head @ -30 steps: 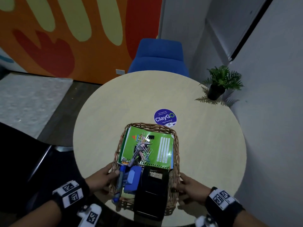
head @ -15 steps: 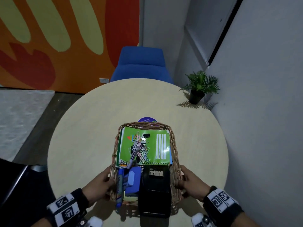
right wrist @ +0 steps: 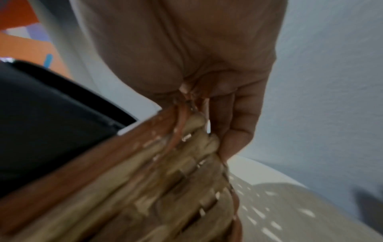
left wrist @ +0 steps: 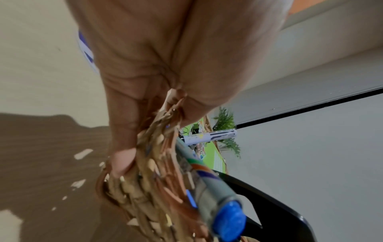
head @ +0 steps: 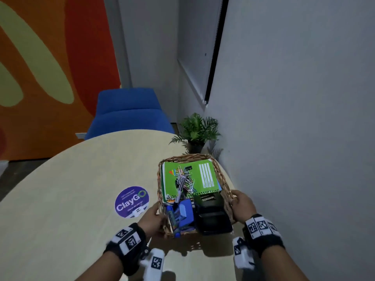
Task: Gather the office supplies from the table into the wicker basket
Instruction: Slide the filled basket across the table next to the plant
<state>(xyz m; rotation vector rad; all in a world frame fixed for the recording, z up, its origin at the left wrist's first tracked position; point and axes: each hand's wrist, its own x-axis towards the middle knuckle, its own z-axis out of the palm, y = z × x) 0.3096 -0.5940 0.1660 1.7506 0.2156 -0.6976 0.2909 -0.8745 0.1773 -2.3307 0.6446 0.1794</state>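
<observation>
Both hands grip the woven brown wicker basket (head: 224, 182) by its side walls: left hand (head: 151, 220) curled round the left wall, thumb over the rim; right hand (head: 242, 205) the same on the right wall. The basket's shadow on the round beige table (head: 71, 189) suggests it is lifted, not resting.

Risks, judged:
- black plastic device (head: 213, 217) overhangs the near rim between the hands; a tilt toward the wrists could slide it out.
- blue-capped marker (head: 173, 222) pokes past the near edge by the left hand; could drop.
- loose pile of coloured paper clips (head: 185, 179) on the green spiral notebook (head: 205, 175); a jolt scatters them.
- basket sits near the table edge on the right-hand side.

Unclear: fingertips under the basket are hidden; right wrist view blurred; the blue plastic item (head: 183, 212) beside the marker is hard to identify; the basket bottom is unseen.
</observation>
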